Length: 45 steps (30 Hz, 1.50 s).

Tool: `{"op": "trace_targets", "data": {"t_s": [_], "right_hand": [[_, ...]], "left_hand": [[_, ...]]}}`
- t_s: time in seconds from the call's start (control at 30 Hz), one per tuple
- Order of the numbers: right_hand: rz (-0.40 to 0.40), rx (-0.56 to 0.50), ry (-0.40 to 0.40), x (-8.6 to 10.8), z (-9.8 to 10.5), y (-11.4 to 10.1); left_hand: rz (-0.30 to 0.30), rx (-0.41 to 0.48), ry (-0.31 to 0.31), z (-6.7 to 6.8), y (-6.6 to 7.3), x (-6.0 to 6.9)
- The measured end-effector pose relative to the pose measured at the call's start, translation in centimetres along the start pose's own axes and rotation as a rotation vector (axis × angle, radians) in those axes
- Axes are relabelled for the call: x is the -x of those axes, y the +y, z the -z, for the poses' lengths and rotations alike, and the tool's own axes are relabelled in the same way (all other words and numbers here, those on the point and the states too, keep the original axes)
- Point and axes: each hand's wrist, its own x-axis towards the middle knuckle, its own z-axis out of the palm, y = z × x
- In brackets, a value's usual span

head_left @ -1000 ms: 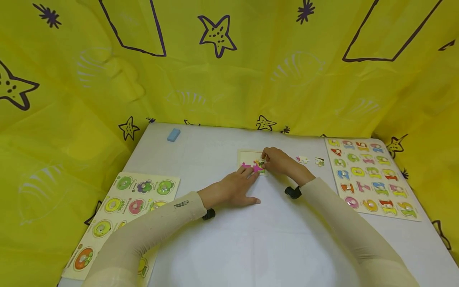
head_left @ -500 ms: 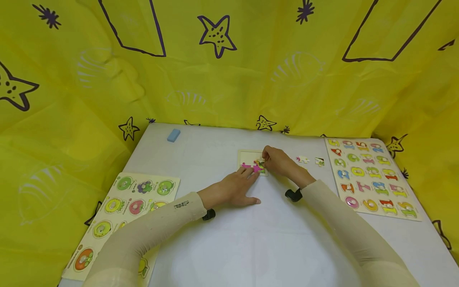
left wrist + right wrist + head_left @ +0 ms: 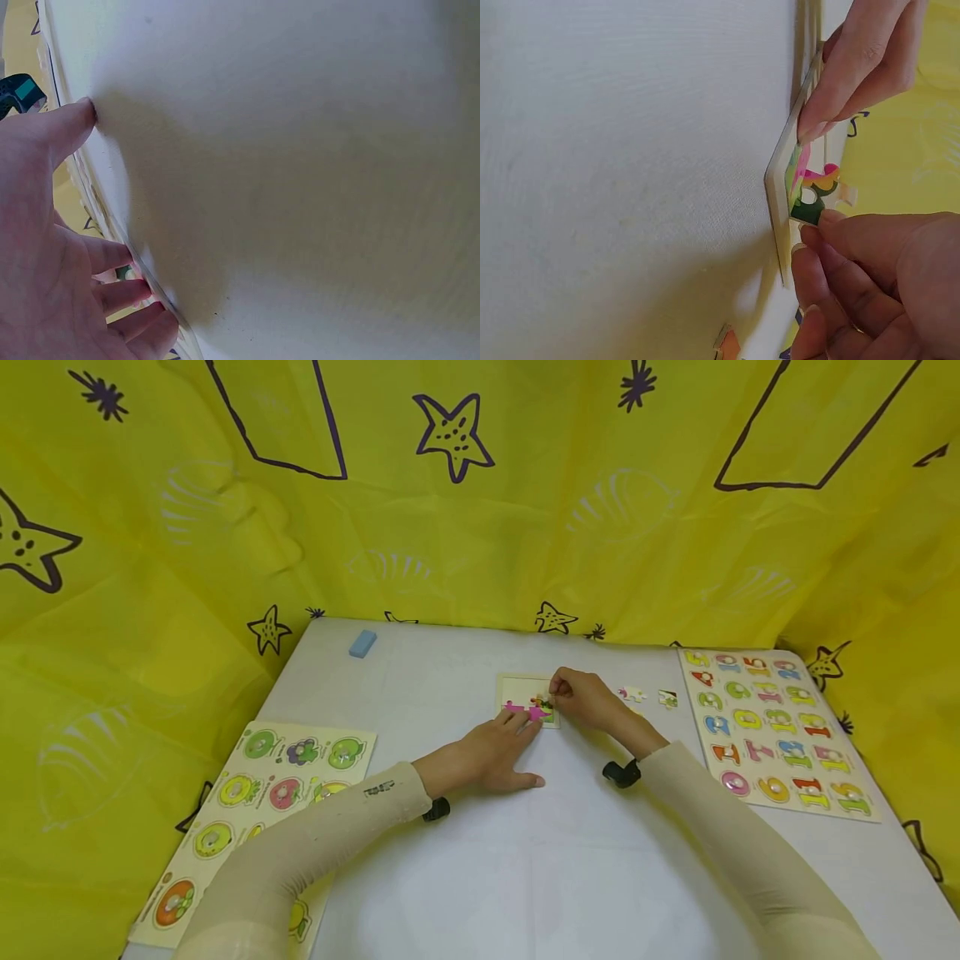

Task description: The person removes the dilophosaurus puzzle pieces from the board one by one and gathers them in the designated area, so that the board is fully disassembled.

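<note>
In the head view a small jigsaw tray [image 3: 500, 690] lies beyond my hands, with pink pieces [image 3: 513, 706] along its near side. My left hand [image 3: 493, 756] lies with fingers extended over the tray's near edge; the left wrist view shows its fingertips [image 3: 114, 255] on that edge, thumb spread apart. My right hand [image 3: 588, 697] is at the tray's right side. Up close, in the right wrist view, its thumb and index finger pinch a green, orange and pink jigsaw piece [image 3: 817, 196] tilted over the tray's corner. How far it sits in is unclear.
Two loose jigsaw pieces [image 3: 634, 694] lie right of my right hand. A number board [image 3: 780, 735] stands at the far right, a fruit board [image 3: 255, 802] at the left, partly under my left arm. A blue block [image 3: 363, 643] lies at the back left.
My right wrist has shifted slightly to the right, its fingers still on the piece at the tray's right side. My left hand has stayed in place.
</note>
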Motion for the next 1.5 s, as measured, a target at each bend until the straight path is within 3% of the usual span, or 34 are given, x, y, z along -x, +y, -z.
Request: {"op": "trace_targets", "data": {"t_s": [0.23, 0.5, 0.83, 1.13, 1.3, 1.5], "right_hand": [[0.007, -0.041, 0.025, 0.2, 0.8, 0.2], [-0.057, -0.106, 0.016, 1.2, 3.2, 0.9], [-0.127, -0.089, 0.048, 4.9, 7.2, 5.1], [-0.213, -0.032, -0.057, 8.9, 10.4, 9.3], [-0.248, -0.018, -0.127, 10.4, 11.3, 9.9], [-0.218, -0.002, -0.173, 10.8, 11.4, 10.3]], "left_hand": [[0.004, -0.004, -0.005, 0.0, 0.0, 0.0], [0.014, 0.006, -0.018, 0.2, 0.1, 0.0], [0.010, 0.022, -0.013, 0.1, 0.1, 0.1], [0.010, 0.023, -0.025, 0.0, 0.0, 0.0], [0.007, 0.030, -0.025, 0.0, 0.0, 0.0], [0.004, 0.031, -0.019, -0.1, 0.0, 0.0]]}}
